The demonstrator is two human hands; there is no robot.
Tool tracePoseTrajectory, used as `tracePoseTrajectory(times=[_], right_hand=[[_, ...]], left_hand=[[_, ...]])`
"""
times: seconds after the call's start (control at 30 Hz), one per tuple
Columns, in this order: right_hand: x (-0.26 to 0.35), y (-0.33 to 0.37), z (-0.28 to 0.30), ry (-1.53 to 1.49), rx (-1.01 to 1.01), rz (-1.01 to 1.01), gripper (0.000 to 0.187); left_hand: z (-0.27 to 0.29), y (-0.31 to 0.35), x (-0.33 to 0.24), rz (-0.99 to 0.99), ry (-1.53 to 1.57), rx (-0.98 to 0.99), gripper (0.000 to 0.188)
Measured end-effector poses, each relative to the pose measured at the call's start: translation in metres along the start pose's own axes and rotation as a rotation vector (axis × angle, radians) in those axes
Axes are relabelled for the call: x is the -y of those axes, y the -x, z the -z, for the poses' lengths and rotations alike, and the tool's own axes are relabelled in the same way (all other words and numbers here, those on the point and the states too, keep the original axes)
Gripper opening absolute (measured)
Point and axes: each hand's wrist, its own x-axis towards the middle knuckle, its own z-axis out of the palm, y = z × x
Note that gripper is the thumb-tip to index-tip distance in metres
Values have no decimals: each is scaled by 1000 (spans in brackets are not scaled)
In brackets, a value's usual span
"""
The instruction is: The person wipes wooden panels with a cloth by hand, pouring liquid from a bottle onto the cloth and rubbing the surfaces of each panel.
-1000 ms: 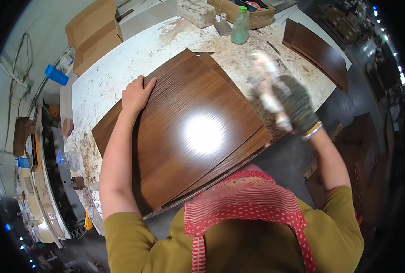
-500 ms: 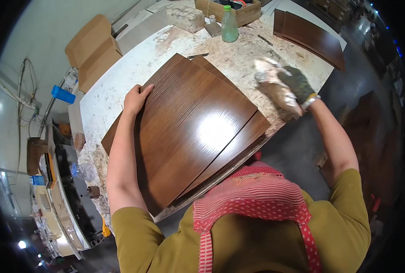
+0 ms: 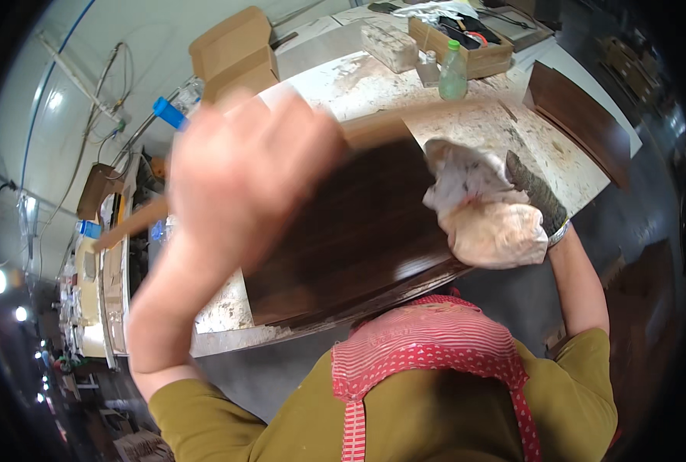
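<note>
My left hand point(image 3: 243, 165), bare and blurred by motion, is raised over the table with its fingers curled round the edge of a brown wood-grain panel point(image 3: 381, 125). That panel shows nearly edge-on, as a thin smeared strip on both sides of the hand. Below it a dark brown panel point(image 3: 350, 223) lies flat on the table, in shadow. My right hand point(image 3: 539, 192), in a dark green glove, grips a crumpled off-white cloth point(image 3: 497, 231) by the right end of the lying panel. The cloth hides most of the gloved fingers.
On the stained white table point(image 3: 582, 165) stand a green-capped bottle point(image 3: 453, 77), a pale block point(image 3: 390, 48) and a wooden box point(image 3: 488, 61) of odds and ends. More brown panels point(image 3: 578, 115) lie at the far right. An open cardboard box point(image 3: 235, 58) is at the far left.
My left hand has lifted the upper panel off the stack and tipped it nearly edge-on. My right hand has brought the cloth nearer, beside the lower panel. The view has shifted left.
</note>
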Motion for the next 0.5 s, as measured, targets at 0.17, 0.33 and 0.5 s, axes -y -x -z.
tracePoseTrajectory(times=[0.17, 0.33, 0.5], right_hand=[[-45, -3, 86, 711, 105, 107, 38], [11, 35, 12, 77, -156, -221, 32], [3, 36, 6, 42, -195, -365, 32]], left_hand=[[0, 39, -87, -26, 249, -11, 17], [-12, 48, -145, 76, 375, 22, 14], [-28, 62, -181, 144, 570, 136, 15]])
